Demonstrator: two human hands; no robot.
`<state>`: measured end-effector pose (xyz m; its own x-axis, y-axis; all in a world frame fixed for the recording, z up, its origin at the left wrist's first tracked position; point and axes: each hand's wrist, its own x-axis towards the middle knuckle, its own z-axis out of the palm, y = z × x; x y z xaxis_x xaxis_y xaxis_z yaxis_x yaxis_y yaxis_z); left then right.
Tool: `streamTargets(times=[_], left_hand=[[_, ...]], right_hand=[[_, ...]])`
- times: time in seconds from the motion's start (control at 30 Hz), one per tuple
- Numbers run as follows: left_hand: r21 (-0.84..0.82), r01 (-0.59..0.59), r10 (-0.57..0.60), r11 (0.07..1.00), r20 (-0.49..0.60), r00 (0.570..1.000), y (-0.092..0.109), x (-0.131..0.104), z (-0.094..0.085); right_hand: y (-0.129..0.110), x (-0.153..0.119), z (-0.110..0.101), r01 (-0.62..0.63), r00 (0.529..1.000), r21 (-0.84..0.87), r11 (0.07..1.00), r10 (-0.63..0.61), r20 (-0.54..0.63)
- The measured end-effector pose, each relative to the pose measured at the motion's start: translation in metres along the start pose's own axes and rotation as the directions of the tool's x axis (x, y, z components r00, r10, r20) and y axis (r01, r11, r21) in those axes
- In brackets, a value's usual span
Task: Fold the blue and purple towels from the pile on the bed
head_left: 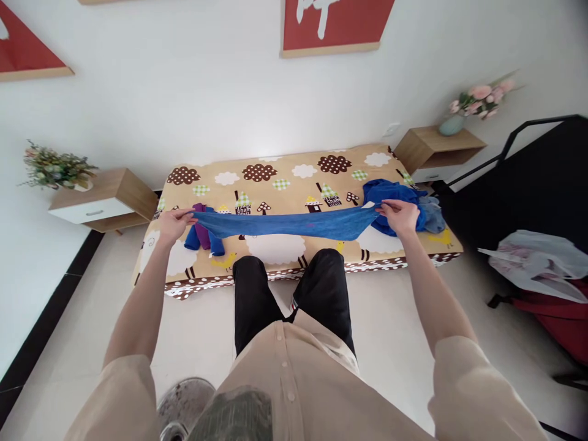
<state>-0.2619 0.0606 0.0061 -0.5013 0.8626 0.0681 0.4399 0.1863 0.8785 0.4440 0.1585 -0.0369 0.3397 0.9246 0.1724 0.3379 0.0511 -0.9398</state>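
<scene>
A blue towel [294, 225] is stretched sideways above the bed, its lower edge sagging a little. My left hand [176, 224] pinches one end of it, and my right hand [399, 215] pinches the other, where a small white tag shows. Just beyond my left hand lie rolled cloths, a purple roll [202, 236] between blue rolls [216, 245]. Behind my right hand is a crumpled heap of blue cloth [390, 191], with a grey-blue cloth [432, 214] at its right side.
The low bed [257, 190] has a beige patterned cover. Wooden nightstands with flowers stand at the left [124, 193] and right [425, 147]. A black-framed object [546, 165], a plastic bag [537, 260] and a red item [555, 315] are on the right. A round metal stool [188, 395] is by my left side.
</scene>
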Motion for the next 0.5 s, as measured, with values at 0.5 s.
streamTargets(times=[0.5], left_hand=[[0.041, 0.217, -0.22, 0.975, 0.163, 0.962, -0.029, 0.041, 0.076]], right_hand=[[0.062, 0.06, 0.057, -0.184, 0.982, -0.138, 0.973, 0.174, -0.08]])
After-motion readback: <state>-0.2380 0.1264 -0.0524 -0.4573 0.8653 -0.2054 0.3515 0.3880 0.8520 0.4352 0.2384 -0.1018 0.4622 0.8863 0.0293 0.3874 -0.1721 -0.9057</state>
